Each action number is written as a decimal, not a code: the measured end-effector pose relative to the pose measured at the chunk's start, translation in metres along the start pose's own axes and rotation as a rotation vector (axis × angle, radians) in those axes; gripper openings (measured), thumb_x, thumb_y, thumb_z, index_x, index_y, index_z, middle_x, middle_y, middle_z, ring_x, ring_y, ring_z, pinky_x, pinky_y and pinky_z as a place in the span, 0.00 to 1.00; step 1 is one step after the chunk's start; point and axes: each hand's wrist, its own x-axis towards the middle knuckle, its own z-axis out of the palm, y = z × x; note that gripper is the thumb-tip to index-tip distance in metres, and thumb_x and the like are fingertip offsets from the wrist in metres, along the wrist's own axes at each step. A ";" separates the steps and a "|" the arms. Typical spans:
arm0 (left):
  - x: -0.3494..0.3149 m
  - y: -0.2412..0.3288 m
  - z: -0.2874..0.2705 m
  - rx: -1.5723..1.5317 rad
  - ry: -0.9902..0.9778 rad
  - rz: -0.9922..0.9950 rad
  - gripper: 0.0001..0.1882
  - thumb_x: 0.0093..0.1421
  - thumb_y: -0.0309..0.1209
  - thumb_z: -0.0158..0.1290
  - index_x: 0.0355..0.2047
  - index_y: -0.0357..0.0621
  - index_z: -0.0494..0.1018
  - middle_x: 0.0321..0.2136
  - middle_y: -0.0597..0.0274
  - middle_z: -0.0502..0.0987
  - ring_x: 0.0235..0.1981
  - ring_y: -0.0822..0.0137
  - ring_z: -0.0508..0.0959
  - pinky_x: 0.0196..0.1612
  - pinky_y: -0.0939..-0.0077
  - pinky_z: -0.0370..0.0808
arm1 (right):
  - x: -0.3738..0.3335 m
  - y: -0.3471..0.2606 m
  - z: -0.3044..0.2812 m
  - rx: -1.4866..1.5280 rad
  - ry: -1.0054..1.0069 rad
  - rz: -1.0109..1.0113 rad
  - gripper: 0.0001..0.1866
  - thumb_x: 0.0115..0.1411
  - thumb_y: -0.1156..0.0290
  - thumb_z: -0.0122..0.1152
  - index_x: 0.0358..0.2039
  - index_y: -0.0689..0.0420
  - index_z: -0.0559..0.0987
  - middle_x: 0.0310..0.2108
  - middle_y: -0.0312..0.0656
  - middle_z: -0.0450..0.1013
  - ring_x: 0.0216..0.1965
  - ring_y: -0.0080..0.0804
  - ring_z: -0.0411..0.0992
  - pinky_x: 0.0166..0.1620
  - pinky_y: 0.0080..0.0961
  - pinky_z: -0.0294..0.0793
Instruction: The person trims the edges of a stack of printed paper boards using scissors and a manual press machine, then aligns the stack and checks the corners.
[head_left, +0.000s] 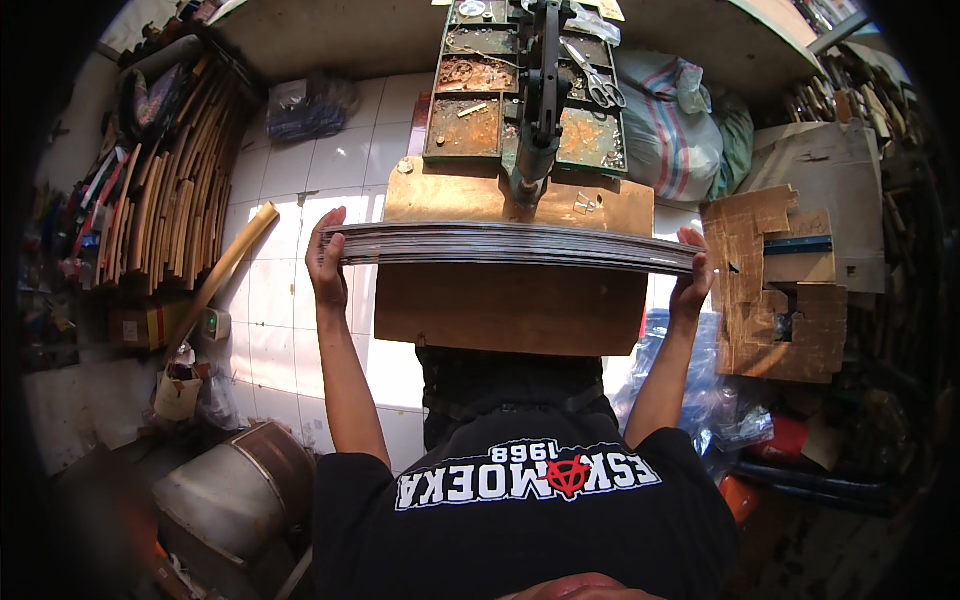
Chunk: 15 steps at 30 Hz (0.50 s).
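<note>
A long stack of thin flat sheets (510, 245), seen edge-on, spans between my two hands above a brown wooden board (510, 310). Its left end is gripped by my left hand (328, 258), with the thumb on the near side. At the other end my right hand (692, 268) clasps the stack, fingers partly hidden behind it. Just beyond the stack stands a dark metal press (540, 110) with its lower end over the board. Small bent wire pieces (585, 204) lie on the board to the right of the press.
A green compartment tray (465, 140) with small parts and scissors (603, 90) sits behind the board. Cut cardboard (745, 330) lies at the right, near a white woven sack (670, 130). Stacked cardboard sheets (170, 215) and a long tube (225, 270) stand at the left.
</note>
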 end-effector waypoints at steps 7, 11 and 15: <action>0.001 0.001 0.004 -0.054 0.055 -0.049 0.30 0.57 0.36 0.54 0.57 0.31 0.66 0.56 0.41 0.70 0.62 0.53 0.66 0.67 0.62 0.56 | 0.000 0.001 0.002 0.017 0.052 0.036 0.23 0.61 0.66 0.58 0.53 0.67 0.72 0.52 0.51 0.72 0.57 0.42 0.68 0.63 0.38 0.62; 0.004 0.006 0.010 -0.074 0.070 -0.074 0.29 0.57 0.35 0.54 0.56 0.32 0.66 0.56 0.42 0.70 0.62 0.54 0.66 0.67 0.63 0.56 | 0.002 0.001 0.001 0.008 0.039 0.052 0.24 0.62 0.66 0.57 0.56 0.66 0.69 0.54 0.53 0.70 0.59 0.44 0.66 0.65 0.40 0.58; 0.013 0.001 0.010 -0.089 0.097 -0.068 0.26 0.57 0.32 0.52 0.55 0.32 0.68 0.56 0.42 0.71 0.62 0.53 0.66 0.67 0.64 0.56 | 0.012 0.003 0.005 -0.038 0.069 0.052 0.21 0.63 0.66 0.57 0.53 0.65 0.72 0.52 0.51 0.72 0.57 0.43 0.67 0.63 0.38 0.62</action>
